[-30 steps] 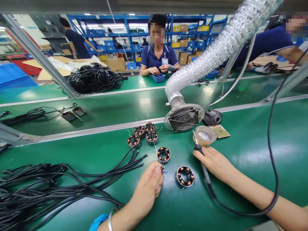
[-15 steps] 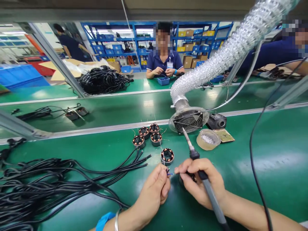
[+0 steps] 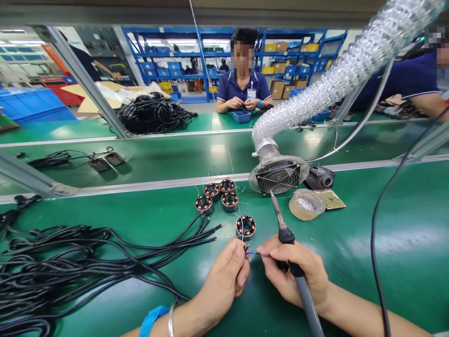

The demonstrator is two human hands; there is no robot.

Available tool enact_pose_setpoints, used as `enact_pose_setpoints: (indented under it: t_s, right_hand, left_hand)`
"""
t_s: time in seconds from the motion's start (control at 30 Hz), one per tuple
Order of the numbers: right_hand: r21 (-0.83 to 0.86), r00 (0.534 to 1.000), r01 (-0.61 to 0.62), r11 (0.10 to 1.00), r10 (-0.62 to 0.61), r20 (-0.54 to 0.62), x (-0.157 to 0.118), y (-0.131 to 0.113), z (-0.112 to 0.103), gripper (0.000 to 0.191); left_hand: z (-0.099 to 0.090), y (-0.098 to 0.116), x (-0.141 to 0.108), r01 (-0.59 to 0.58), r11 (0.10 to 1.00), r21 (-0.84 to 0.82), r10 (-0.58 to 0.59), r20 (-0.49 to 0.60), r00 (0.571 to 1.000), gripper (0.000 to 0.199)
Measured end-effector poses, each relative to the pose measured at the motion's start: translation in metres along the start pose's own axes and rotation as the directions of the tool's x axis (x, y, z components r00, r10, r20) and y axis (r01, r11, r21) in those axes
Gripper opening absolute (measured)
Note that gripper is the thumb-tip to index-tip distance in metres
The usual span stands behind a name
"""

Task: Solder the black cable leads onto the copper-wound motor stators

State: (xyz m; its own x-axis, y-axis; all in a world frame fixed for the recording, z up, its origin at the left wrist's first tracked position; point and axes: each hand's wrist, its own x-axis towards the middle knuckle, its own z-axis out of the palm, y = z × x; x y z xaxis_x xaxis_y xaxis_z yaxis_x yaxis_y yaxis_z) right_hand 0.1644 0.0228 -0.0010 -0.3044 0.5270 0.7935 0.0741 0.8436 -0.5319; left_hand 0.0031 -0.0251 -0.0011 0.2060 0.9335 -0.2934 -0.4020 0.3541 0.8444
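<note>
Lower middle of frame: left hand (image 3: 226, 278) pinching blue wire (image 3: 251, 253), right hand (image 3: 300, 269) gripping iron (image 3: 286, 236), probably pinching wire too.

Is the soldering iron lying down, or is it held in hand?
Held: the right hand grips the soldering iron, its metal tip pointing forward.

Free bench (image 3: 347, 252) between right hand (image 3: 316, 277) and cord (image 3: 373, 234); cables (image 3: 52, 267) left, fan (image 3: 280, 179) ahead, stator (image 3: 282, 266) perhaps beneath the hand.
</note>
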Motion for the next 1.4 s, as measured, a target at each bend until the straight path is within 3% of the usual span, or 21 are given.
enact_pose_setpoints:
  t_s: [0.33, 0.57, 0.73, 0.97, 1.23, 1.4]
  right_hand:
    - [-0.04, 0.999, 0.02, 0.999, -0.018, 0.048, 0.002, -0.002, -0.002, 0.039]
    - [-0.244, 0.997, -0.042, 0.969, 0.055, 0.045, -0.004, -0.002, -0.01, 0.028]
    - [-0.223, 0.989, -0.085, 0.971, 0.11, 0.102, -0.013, 0.002, -0.019, 0.028]
    - [-0.189, 0.992, 0.045, 0.981, -0.023, 0.121, -0.02, 0.005, -0.018, 0.032]
    - [-0.058, 0.991, 0.039, 0.998, -0.031, 0.127, -0.011, -0.007, -0.009, 0.035]
    - [-0.1, 0.987, 0.06, 0.993, -0.044, 0.154, -0.005, 0.004, -0.032, 0.038]
  left_hand:
    - [-0.004, -0.006, -0.001, -0.053, 0.993, 0.108, 0.053, 0.003, 0.999, 0.044]
    - [-0.006, -0.011, -0.007, -0.18, 0.94, 0.289, 0.18, 0.028, 0.983, 0.041]
    - [-0.004, -0.013, -0.011, -0.193, 0.922, 0.336, 0.187, 0.05, 0.981, 0.043]
    - [-0.005, -0.021, -0.01, -0.225, 0.884, 0.41, 0.186, 0.133, 0.974, 0.044]
    - [-0.009, -0.027, -0.007, -0.247, 0.853, 0.459, 0.191, 0.166, 0.967, 0.042]
    - [-0.007, -0.026, -0.009, -0.231, 0.851, 0.472, 0.195, 0.124, 0.973, 0.041]
